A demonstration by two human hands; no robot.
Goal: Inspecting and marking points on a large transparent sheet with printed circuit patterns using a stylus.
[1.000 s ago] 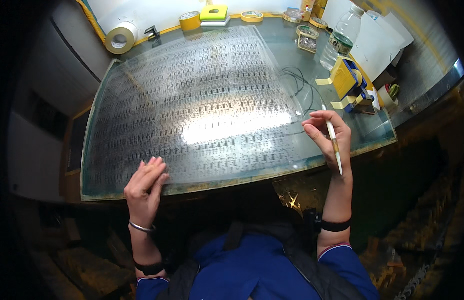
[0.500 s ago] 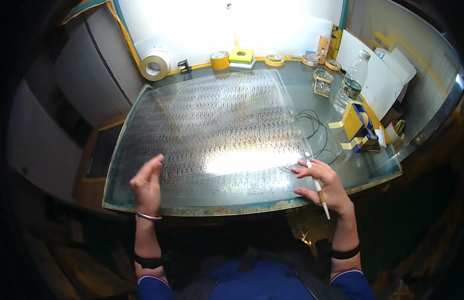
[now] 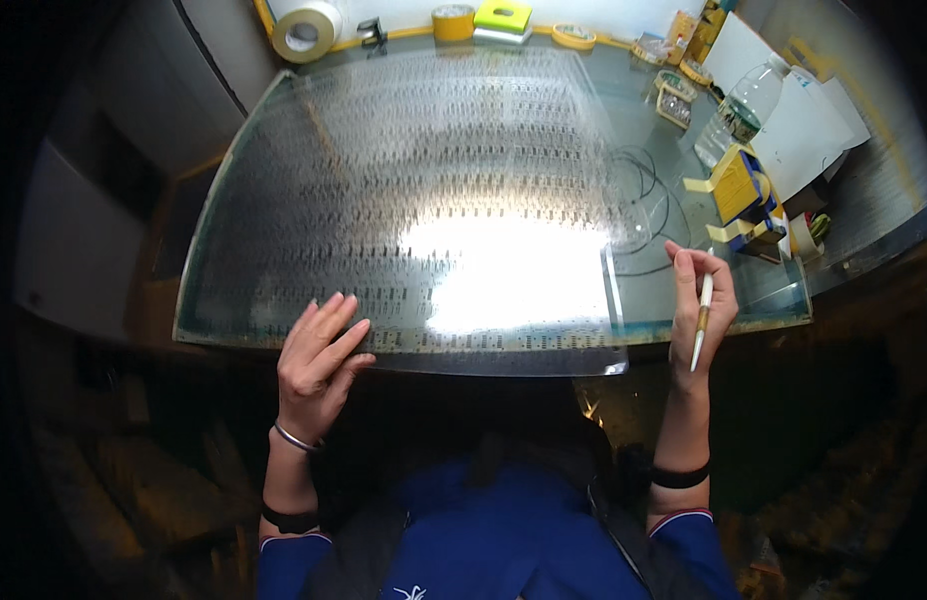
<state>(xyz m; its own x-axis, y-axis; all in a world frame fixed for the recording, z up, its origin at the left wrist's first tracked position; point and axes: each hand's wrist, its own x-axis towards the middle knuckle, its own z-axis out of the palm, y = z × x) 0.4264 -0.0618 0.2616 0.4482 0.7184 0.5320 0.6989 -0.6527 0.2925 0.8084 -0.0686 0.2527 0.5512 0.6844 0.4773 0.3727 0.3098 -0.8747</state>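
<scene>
- The person's left hand [image 3: 319,355] is palm down at the near left part of a clear sheet covered with rows of small dark marks [image 3: 414,200], fingers slightly spread and thumb apart; whether the fingertips touch it cannot be told.
- That sheet covers most of the glass-topped desk [image 3: 639,125], its near right corner jutting past the front edge; a bright glare hides some marks.
- The right hand [image 3: 722,305] is near the desk's front right corner, a slim white pen-like tool with a brown band [image 3: 703,318] lodged among its bent fingers, thumb and index tips close together; the exact grip cannot be told.
- Beyond that hand, by the right edge, are a yellow-and-blue tape dispenser [image 3: 736,185] and a tilted-looking clear plastic bottle [image 3: 744,112].
- A wide cream tape roll [image 3: 329,20] sits at the far left corner.
</scene>
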